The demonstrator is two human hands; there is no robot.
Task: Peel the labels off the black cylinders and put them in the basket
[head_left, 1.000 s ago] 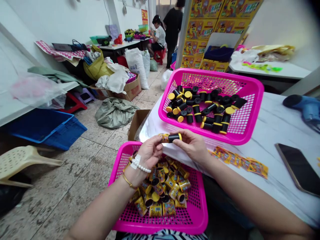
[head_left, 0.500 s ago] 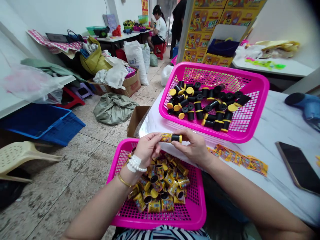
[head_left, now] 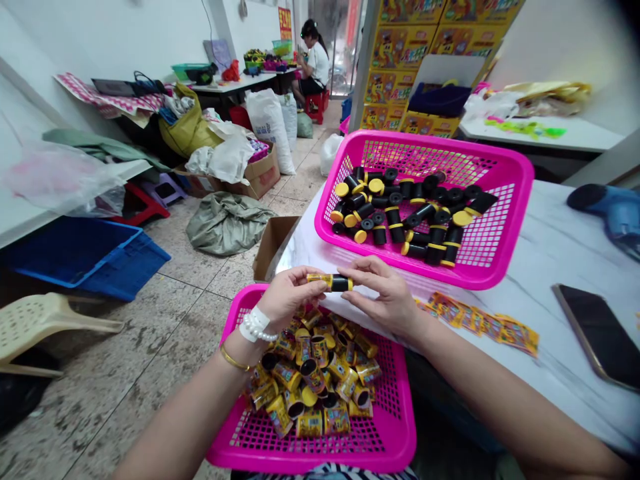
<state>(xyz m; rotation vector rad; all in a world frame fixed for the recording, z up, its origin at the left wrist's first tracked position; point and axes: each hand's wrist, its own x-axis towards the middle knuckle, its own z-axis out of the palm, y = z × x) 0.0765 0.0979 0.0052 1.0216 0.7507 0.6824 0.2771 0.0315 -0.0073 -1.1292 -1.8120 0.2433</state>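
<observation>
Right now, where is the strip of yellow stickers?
In the head view, the strip of yellow stickers lies flat on the white table, right of the right hand, just below the upper pink basket and left of the phone.

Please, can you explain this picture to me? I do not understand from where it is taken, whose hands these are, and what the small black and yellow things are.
The picture comes from a camera worn on a person's head, looking forward and down, so the two bare arms belong to that person. The left hand and the right hand hold one small black tube between them; a yellow printed label covers its left part. Below the hands is a pink basket with tubes that carry such labels. On the white table stands a second pink basket with plain black tubes with yellow ends. Beside it lie a strip of labels and a phone. Far behind, another person sits at a table.
</observation>
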